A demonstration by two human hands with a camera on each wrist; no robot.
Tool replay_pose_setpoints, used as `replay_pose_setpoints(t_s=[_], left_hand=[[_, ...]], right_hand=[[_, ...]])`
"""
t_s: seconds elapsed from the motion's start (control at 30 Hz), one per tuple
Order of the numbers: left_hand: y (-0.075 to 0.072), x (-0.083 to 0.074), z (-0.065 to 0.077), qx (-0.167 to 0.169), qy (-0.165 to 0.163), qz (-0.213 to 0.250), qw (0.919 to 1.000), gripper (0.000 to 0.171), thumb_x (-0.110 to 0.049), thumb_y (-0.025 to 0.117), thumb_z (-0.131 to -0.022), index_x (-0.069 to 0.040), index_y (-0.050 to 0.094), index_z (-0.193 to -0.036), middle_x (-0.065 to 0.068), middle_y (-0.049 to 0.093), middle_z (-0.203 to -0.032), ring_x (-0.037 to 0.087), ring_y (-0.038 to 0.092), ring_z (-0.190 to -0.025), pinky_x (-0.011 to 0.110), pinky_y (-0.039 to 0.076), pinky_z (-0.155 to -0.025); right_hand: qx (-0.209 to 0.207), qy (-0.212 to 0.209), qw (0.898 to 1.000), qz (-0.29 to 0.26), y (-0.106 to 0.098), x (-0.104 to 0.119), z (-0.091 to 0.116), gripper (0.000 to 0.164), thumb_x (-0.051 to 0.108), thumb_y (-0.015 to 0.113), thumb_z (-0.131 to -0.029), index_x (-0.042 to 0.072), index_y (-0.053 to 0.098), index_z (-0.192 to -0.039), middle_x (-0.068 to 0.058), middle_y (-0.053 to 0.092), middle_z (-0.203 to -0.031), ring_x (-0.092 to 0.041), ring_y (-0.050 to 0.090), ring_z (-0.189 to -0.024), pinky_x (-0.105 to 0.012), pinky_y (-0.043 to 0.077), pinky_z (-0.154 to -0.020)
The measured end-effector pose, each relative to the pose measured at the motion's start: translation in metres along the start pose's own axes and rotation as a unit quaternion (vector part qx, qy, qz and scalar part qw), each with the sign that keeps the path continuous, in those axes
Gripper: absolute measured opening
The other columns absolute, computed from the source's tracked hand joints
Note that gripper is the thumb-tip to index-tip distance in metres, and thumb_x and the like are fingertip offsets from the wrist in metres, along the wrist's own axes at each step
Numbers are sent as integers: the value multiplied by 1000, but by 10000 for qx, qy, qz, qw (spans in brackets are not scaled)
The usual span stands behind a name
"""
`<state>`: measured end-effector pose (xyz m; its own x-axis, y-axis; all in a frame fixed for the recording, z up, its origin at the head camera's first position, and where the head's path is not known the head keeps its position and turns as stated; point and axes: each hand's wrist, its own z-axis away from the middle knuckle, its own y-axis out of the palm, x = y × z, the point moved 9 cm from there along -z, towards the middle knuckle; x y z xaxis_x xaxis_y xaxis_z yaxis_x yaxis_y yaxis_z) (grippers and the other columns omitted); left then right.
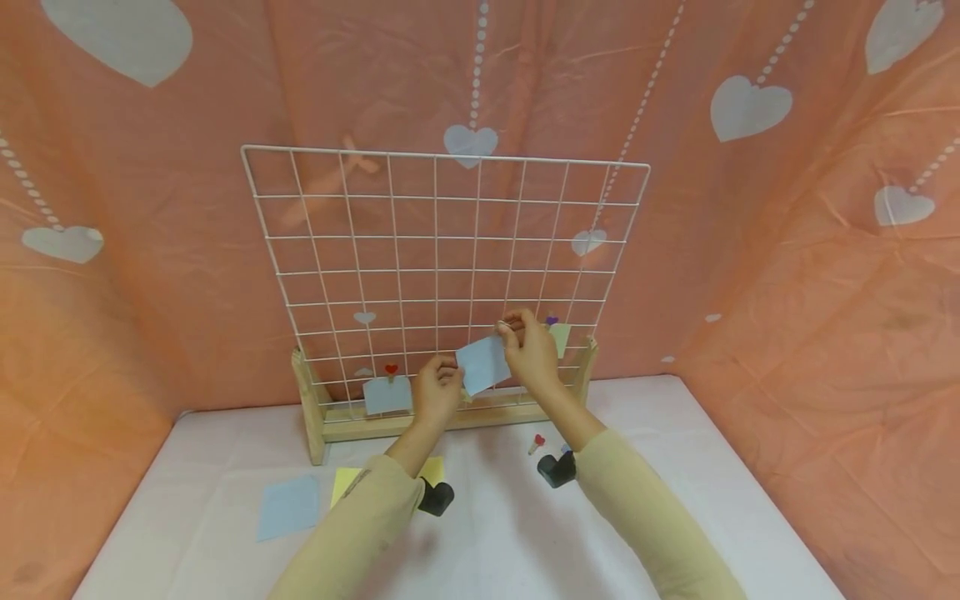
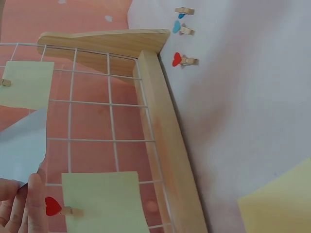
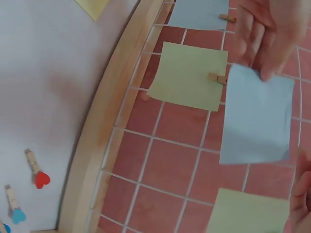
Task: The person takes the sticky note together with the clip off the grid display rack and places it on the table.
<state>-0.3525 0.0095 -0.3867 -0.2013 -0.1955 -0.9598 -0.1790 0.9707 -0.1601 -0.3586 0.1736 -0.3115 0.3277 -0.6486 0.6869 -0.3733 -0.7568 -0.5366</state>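
My left hand (image 1: pixel 437 390) pinches a blue paper note (image 1: pixel 482 365) by its lower left corner, holding it tilted in front of a white wire grid (image 1: pixel 456 270). By the note's upper right corner is my right hand (image 1: pixel 532 352), thumb and fingers together around a small pale clothespin, mostly hidden. In the right wrist view, the right hand (image 3: pixel 301 194) shows only at the edge. Clipped on the grid are a blue note (image 1: pixel 387 397) at left, a pale yellow note (image 3: pixel 189 77) beside the left hand, and another yellow note (image 1: pixel 559 338) at right.
A wooden stand (image 1: pixel 360 429) bears the grid on a white table (image 1: pixel 495 533). Loose heart clothespins, including a red one (image 1: pixel 537 442), lie before its right end. A blue note (image 1: pixel 288 507) and yellow notes (image 1: pixel 432 471) lie at front left. Orange cloth (image 1: pixel 787 275) hangs behind and beside.
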Motion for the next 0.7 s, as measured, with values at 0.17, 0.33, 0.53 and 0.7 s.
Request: replay_pose_setpoints(t_s=[0.17,0.33,0.53,0.7], left_hand=[[-5,10,6,41,-89,-118,9999,12,-3,61,-89,6,62,-97,22,70,-93,34,69,-88,35,57,-70],[-8,18,10,55,-40,-308,9995,13,-2,62,-88,6,63,-98,22,70,-92,34,70,-85,32,57,-65],[-9,27,14,180,-193,-364,9990,12,-4,63,-89,5,63,-97,22,70,-94,32,69,-83,29,55,-60],[-8,33,17,330,-312,-329,9984,13,-6,62,-89,4,63,-98,22,69,-96,32,70,-78,27,55,-57]], right_hand=[[-29,57,9991,-411,-6,-15,8,22,17,59,-95,0,61,-108,-16,66,-97,-12,50,-54,-18,41,-47],[73,301,9976,-619,-9,-32,17,21,17,59,-95,0,61,-108,-15,65,-100,-12,51,-55,-19,44,-48],[-21,315,9986,-431,-15,-44,25,22,17,61,-94,0,63,-109,-17,66,-98,-12,56,-56,-19,46,-49],[-53,231,9982,-552,-17,-49,31,21,11,63,-92,-4,63,-107,-20,67,-96,-23,62,-56,-18,48,-48]])
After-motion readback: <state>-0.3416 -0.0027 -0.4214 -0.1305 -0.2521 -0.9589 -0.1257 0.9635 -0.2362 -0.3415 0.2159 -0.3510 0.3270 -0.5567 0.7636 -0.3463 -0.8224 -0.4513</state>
